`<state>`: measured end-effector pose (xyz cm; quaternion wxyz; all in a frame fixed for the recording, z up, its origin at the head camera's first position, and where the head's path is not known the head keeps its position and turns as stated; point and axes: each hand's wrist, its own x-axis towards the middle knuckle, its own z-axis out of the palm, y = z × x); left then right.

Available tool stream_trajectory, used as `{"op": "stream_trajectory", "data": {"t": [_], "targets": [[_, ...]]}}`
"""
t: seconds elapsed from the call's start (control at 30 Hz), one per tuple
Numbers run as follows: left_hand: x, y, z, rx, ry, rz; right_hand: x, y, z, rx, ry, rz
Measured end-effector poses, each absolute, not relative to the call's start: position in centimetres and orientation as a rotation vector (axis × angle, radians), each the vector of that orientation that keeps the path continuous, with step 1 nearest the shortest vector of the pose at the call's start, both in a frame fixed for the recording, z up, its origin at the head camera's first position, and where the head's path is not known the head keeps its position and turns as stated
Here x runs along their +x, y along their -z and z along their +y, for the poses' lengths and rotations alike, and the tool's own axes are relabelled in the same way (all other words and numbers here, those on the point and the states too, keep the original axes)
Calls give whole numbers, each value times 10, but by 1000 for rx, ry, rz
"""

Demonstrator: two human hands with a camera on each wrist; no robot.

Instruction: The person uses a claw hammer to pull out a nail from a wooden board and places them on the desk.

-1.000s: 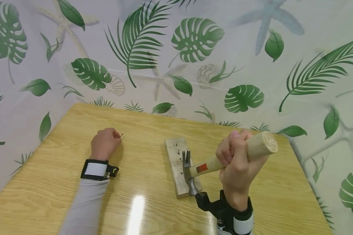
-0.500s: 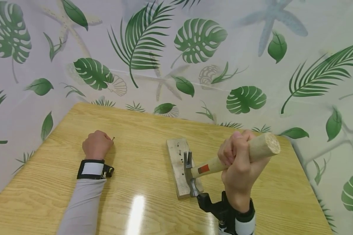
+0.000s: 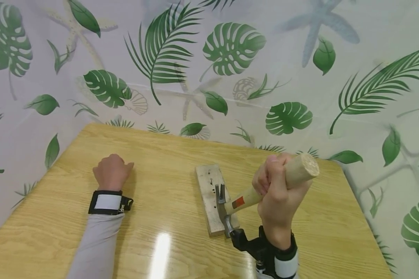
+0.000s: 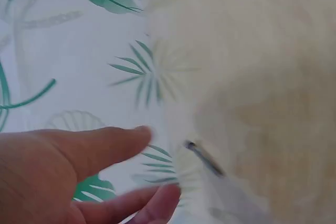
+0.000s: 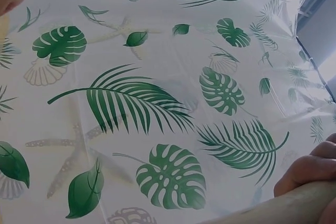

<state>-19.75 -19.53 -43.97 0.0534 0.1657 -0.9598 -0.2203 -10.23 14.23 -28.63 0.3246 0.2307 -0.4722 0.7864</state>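
Observation:
My left hand (image 3: 112,172) is over the left part of the table, thumb and fingers spread apart in the left wrist view. Just beyond its fingertips is a small nail (image 4: 205,158), blurred and apart from them; the head view does not show it. My right hand (image 3: 283,193) grips the wooden handle of a claw hammer (image 3: 242,200). The hammer's head is over the lower part of a wooden block (image 3: 211,207). Small nails and dark holes show on the block's upper face. In the right wrist view only part of the handle (image 5: 283,208) shows.
The wood-grain table (image 3: 167,186) reaches back to a leaf-patterned cloth (image 3: 230,89) hanging behind and at both sides. A bright light reflection lies on the tabletop near the front.
My left hand has moved left, and its fingers have parted from the nail they pinched before. The right hand still grips the hammer, its handle end shifted slightly left.

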Motion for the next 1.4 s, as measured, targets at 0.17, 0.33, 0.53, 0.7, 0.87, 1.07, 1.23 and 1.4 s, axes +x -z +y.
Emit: {"op": "stream_trajectory", "data": {"t": [0.17,0.33,0.53,0.7,0.87,1.07,1.23,1.4], "targets": [[-196,430,-169,261,808,-2864,-101,285,142,610,-2070,-1221],[-197,432,-125,-176,938,-2861,-96,283,141,611,-2062,-1152],[-195,442,-80,-598,948,-2845,-103,287,133,666,-2033,-1138],[-190,449,-66,-729,918,-2872,-117,292,135,641,-2027,-1210],[-188,454,-64,-731,922,-2888,-148,295,138,492,-2058,-1397],[-190,456,-63,-762,906,-2865,-193,292,138,350,-2084,-1670],[-193,455,-62,-755,891,-2854,-228,287,132,228,-2197,-1838],[-194,454,-61,-745,910,-2857,-256,288,122,166,-2239,-1945]]}}
